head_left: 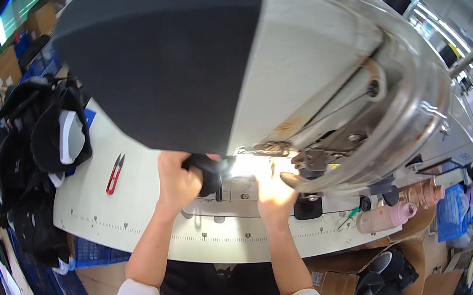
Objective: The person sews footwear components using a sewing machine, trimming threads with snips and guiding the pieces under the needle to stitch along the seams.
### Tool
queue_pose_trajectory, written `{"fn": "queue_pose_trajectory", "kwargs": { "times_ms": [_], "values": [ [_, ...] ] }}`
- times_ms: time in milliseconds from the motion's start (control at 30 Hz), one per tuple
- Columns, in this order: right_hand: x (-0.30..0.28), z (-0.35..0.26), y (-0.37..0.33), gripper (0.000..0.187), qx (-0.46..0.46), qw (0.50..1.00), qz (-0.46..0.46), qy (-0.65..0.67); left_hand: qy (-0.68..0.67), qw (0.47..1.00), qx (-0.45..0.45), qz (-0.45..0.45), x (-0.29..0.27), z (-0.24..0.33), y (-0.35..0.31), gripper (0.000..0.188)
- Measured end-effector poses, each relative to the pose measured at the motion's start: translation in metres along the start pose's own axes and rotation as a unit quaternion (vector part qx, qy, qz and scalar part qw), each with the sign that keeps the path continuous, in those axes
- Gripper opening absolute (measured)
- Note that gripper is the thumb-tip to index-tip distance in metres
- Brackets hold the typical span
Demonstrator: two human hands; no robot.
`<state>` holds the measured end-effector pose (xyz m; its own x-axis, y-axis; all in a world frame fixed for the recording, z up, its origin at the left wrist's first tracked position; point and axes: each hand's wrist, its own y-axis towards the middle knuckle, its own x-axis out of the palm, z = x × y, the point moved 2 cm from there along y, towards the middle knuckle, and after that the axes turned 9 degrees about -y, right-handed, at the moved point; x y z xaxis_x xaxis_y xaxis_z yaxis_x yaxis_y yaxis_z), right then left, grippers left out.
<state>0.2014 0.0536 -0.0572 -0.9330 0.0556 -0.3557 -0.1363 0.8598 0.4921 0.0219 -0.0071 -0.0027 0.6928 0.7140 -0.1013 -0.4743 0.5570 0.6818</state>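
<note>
My left hand [178,182] is closed around a dark piece of fabric [210,178], at the left of the sewing machine [359,125]. The piece reaches toward the brightly lit work area under the machine. There my right hand [275,193] is raised close to the machine's lower end. Glare washes out its fingers, so what they touch cannot be made out. A large dark panel [172,66] covers the upper middle of the view and hides what lies behind it. Red-handled thread snips [115,175] lie on the white table [138,214], left of my left hand.
A pile of black caps or fabric pieces [43,131] stands on the left. Blue crates [58,290] sit below it. A pink bottle [383,217] and a green-handled screwdriver [350,216] are at the right front. An open cardboard box [338,283] holds black-and-white pieces [382,280].
</note>
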Motion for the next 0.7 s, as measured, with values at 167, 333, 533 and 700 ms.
{"fn": "queue_pose_trajectory", "kwargs": {
  "times_ms": [167,333,533,700],
  "values": [
    [-0.018,-0.062,-0.018,0.019,-0.259,0.965,0.044,-0.005,-0.309,0.916,-0.186,0.174,-0.065,-0.017,0.033,0.048],
    [0.044,-0.093,-0.022,0.035,-0.362,0.906,-0.190,-0.111,-0.416,0.849,-0.285,0.157,-0.144,0.010,0.028,0.058],
    [0.060,-0.119,-0.017,0.027,-0.429,0.877,-0.208,0.060,0.071,0.987,0.107,0.093,-0.143,0.074,0.049,0.052],
    [0.009,-0.145,-0.022,0.028,-0.181,0.871,-0.391,0.237,-0.027,0.904,-0.048,-0.423,-0.123,0.099,0.053,0.046]
  ]
}}
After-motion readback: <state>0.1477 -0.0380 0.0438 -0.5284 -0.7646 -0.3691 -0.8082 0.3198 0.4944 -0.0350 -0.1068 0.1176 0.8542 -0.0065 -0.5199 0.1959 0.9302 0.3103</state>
